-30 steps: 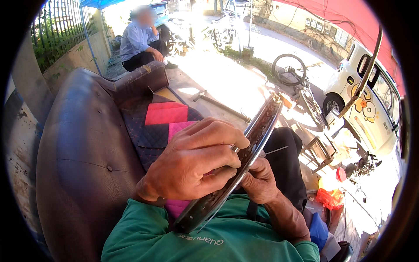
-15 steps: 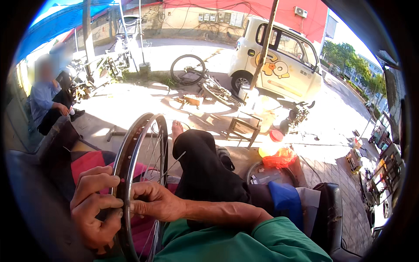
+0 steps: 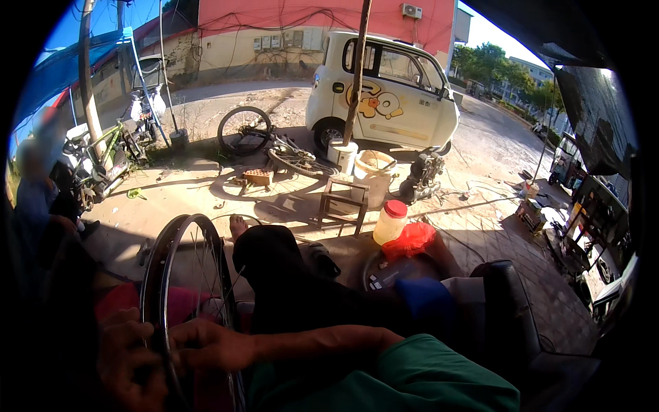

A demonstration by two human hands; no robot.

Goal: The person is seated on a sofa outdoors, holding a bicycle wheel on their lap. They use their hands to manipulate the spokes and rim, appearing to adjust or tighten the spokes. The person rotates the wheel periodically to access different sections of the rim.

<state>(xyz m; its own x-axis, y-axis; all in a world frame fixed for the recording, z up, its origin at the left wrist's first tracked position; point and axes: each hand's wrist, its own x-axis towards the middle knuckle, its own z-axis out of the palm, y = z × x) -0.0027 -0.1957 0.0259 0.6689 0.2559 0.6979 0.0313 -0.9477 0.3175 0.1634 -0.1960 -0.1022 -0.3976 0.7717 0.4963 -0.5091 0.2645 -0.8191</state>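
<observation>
A spoked bicycle wheel rim (image 3: 192, 237) stands upright at my lap, lower left. My left hand (image 3: 130, 357) is in shadow at its outer left side, fingers curled against the rim. My right hand (image 3: 213, 347) is closed on the rim from the right, thumb and fingers bunched at its edge; whether it also pinches a small part there is too dark to tell. My leg (image 3: 268, 261) in dark trousers reaches forward beside the wheel, the bare foot (image 3: 239, 226) beyond it.
A seated person (image 3: 38, 192) is at far left. Ahead lie bicycles (image 3: 302, 165), a wooden stool frame (image 3: 343, 206), buckets (image 3: 374, 182) and a red-lidded jug (image 3: 390, 223) by a red bag (image 3: 410, 240). Behind stand a pole (image 3: 355, 89) and white van (image 3: 395, 96). Cluttered racks (image 3: 590, 240) line the right.
My view has swung up and to the right, bringing more street into sight, and the foreground is darker. The wheel appears more upright and lower left, with both hands still at its rim.
</observation>
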